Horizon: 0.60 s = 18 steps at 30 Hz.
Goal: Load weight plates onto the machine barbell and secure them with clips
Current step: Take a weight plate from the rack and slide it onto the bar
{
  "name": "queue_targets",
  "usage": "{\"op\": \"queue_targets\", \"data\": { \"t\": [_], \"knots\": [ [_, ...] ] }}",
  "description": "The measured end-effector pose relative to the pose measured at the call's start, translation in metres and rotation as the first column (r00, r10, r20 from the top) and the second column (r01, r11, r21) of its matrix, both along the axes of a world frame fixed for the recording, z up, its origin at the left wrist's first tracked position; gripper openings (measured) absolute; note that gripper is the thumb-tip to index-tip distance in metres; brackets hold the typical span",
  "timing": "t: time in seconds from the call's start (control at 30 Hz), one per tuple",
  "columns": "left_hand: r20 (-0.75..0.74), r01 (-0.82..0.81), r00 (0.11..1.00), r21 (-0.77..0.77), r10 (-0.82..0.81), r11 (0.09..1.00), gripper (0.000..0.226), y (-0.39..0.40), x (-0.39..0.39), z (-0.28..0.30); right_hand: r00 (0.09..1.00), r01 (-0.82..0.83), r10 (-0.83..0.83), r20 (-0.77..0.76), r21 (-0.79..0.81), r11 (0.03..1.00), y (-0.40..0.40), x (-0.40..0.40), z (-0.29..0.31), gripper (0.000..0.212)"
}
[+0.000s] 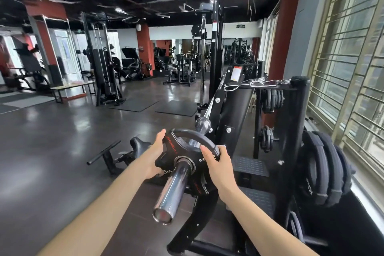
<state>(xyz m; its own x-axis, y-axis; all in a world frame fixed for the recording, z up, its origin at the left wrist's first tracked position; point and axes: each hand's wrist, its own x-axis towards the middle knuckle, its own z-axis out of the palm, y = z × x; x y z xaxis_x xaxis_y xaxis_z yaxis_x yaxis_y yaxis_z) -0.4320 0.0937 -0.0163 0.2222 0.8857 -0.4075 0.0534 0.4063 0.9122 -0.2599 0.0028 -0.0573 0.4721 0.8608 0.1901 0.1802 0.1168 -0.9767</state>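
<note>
A small black weight plate (182, 147) with red lettering and a "5KG" mark sits on the chrome barbell sleeve (173, 189), partway along it. The sleeve's bare end points toward me at lower centre. My left hand (156, 151) grips the plate's left rim. On the plate's right rim my right hand (216, 164) is closed. Spring clips (255, 84) hang on a peg at the top of the black rack, above and behind the plate.
A black plate rack (297, 131) stands to the right with small plates (272, 100) on pegs and large plates (324, 172) near the barred window. A machine frame (234, 114) carries the bar. A floor attachment (108, 154) lies left. Other gym machines stand far back.
</note>
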Motion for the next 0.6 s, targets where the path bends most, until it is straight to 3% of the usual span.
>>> {"op": "queue_targets", "data": {
  "t": [0.23, 0.37, 0.5, 0.6],
  "knots": [
    [-0.05, -0.241, 0.969, 0.028, 0.242, 0.97, 0.052, 0.049, 0.049, 0.01, 0.993, -0.12, 0.12, -0.015, 0.022, 0.993, 0.054, 0.041, 0.005, 0.022],
    [0.042, -0.26, 0.965, 0.055, 0.258, 0.964, 0.057, 0.074, 0.073, 0.01, 0.99, -0.144, 0.144, -0.006, 0.03, 0.989, 0.093, 0.063, 0.006, 0.024],
    [0.026, -0.222, 0.975, 0.086, 0.22, 0.971, 0.07, 0.1, 0.094, 0.019, 0.99, -0.144, 0.143, -0.017, -0.024, 0.989, 0.127, 0.085, 0.005, 0.034],
    [0.024, -0.216, 0.976, 0.106, 0.215, 0.971, 0.066, 0.123, 0.106, 0.021, 0.994, -0.11, 0.109, -0.025, -0.052, 0.993, 0.149, 0.096, 0.007, 0.036]
  ]
}}
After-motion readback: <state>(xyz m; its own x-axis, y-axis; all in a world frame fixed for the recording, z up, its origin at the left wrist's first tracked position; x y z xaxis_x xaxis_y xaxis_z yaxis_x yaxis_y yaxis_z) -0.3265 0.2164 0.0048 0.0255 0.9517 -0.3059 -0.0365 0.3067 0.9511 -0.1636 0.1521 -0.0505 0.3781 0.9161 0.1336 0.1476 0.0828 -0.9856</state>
